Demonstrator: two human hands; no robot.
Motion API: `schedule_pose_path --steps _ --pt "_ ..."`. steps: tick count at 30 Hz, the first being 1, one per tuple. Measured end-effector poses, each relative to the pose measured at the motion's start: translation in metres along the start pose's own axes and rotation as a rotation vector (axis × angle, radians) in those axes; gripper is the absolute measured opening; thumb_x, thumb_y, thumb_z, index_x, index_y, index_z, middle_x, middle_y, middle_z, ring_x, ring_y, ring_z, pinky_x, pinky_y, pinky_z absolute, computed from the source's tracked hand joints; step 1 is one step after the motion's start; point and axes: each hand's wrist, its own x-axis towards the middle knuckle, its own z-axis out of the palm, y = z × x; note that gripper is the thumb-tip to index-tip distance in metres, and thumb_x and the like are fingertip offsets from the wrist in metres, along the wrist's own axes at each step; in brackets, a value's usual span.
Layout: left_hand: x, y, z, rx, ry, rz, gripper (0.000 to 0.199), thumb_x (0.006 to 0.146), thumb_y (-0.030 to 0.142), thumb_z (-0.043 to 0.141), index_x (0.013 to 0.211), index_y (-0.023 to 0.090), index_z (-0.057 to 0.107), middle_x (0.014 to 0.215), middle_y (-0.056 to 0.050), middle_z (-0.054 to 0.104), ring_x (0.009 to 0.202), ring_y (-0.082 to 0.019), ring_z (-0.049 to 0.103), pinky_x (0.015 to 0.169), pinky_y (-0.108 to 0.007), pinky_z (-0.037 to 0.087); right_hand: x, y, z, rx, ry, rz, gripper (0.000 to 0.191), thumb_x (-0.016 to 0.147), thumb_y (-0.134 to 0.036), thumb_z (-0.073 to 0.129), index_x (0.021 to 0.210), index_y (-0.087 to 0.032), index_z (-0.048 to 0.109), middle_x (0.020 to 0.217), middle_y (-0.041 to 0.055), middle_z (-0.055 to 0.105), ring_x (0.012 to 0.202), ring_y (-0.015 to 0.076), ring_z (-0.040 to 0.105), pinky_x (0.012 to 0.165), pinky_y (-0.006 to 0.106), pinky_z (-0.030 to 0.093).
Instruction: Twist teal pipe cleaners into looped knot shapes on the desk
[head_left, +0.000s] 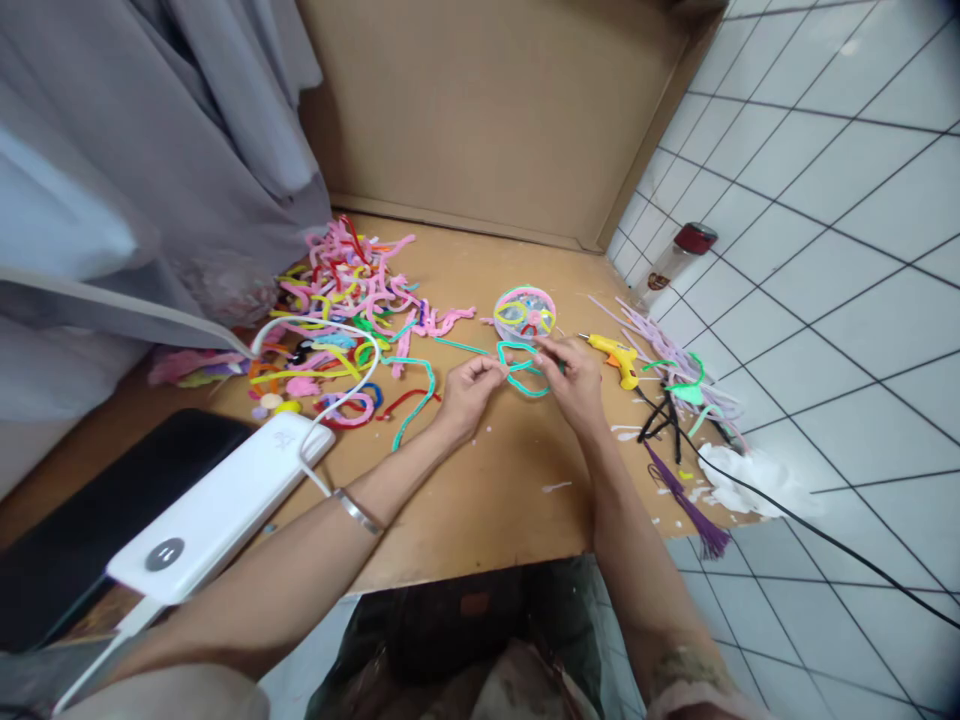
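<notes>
Between my two hands, a teal pipe cleaner [517, 346] is bent into loops, with a straight tail running left over the table. My left hand [474, 392] pinches it at the left of the loops, fingers closed. On the other side, my right hand [571, 378] grips the same pipe cleaner between thumb and fingertips. Just beyond the hands lies a round disc [526, 312] decorated with pink and yellow pipe cleaners. Another bent teal pipe cleaner [431, 378] rests left of my left hand.
A heap of coloured pipe cleaners [360, 290] covers the back left. A yellow glue gun [616, 358] lies right, beside lilac pipe cleaners [664, 345] and a purple tassel [688, 505]. At left sits a white power bank [217, 510] with a cable. A tiled wall [847, 250] bounds the right.
</notes>
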Motion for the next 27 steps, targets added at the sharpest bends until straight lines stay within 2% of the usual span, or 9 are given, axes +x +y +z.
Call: schedule_pose_path --steps 5,8,11,14,19,27 --pt "-0.001 0.005 0.003 -0.069 -0.006 -0.036 0.018 0.06 0.027 0.077 0.058 0.017 0.062 0.069 0.0 0.065 0.071 -0.012 0.055 0.074 -0.026 0.043 -0.004 -0.003 0.007 -0.038 -0.012 0.011 0.02 0.087 -0.032 0.06 0.089 -0.024 0.079 0.087 0.006 0.073 0.084 0.0216 0.064 0.083 0.037 0.05" --pt "-0.001 0.008 0.002 -0.068 -0.022 -0.066 0.018 0.06 0.026 0.077 0.059 0.017 0.062 0.069 0.0 0.064 0.068 -0.011 0.053 0.07 -0.026 0.042 -0.003 -0.006 0.004 -0.025 0.005 0.018 0.025 0.086 -0.031 0.061 0.103 -0.024 0.078 0.099 0.007 0.073 0.087 0.0209 0.063 0.083 0.036 0.05" --pt "-0.002 0.01 0.001 -0.08 -0.059 -0.104 0.018 0.06 0.025 0.078 0.062 0.017 0.063 0.066 0.001 0.062 0.066 -0.011 0.052 0.07 -0.026 0.043 -0.001 -0.009 0.002 0.04 -0.05 0.034 0.032 0.083 -0.033 0.065 0.113 -0.025 0.075 0.106 0.0074 0.073 0.09 0.021 0.063 0.085 0.037 0.05" --pt "-0.002 0.011 0.001 -0.094 -0.075 -0.122 0.019 0.059 0.025 0.078 0.061 0.016 0.062 0.067 0.0 0.063 0.068 -0.011 0.054 0.071 -0.026 0.043 -0.001 -0.009 0.003 0.111 -0.103 0.07 0.024 0.083 -0.036 0.067 0.099 -0.024 0.079 0.096 0.0061 0.075 0.092 0.0222 0.065 0.088 0.038 0.05" --pt "-0.002 0.013 0.004 -0.153 -0.065 -0.111 0.023 0.057 0.026 0.08 0.06 0.017 0.06 0.075 -0.001 0.067 0.072 -0.011 0.057 0.073 -0.026 0.044 -0.002 -0.01 0.006 0.14 -0.048 0.099 0.016 0.079 -0.035 0.069 0.084 -0.024 0.08 0.086 0.005 0.076 0.085 0.0212 0.065 0.082 0.036 0.05" --pt "-0.003 0.014 0.006 -0.171 -0.04 -0.125 0.027 0.053 0.028 0.084 0.058 0.017 0.06 0.074 -0.001 0.068 0.075 -0.013 0.06 0.075 -0.028 0.046 -0.003 -0.012 0.005 0.125 -0.046 0.101 0.015 0.079 -0.031 0.067 0.081 -0.024 0.08 0.081 0.0033 0.075 0.079 0.0195 0.063 0.08 0.035 0.049"
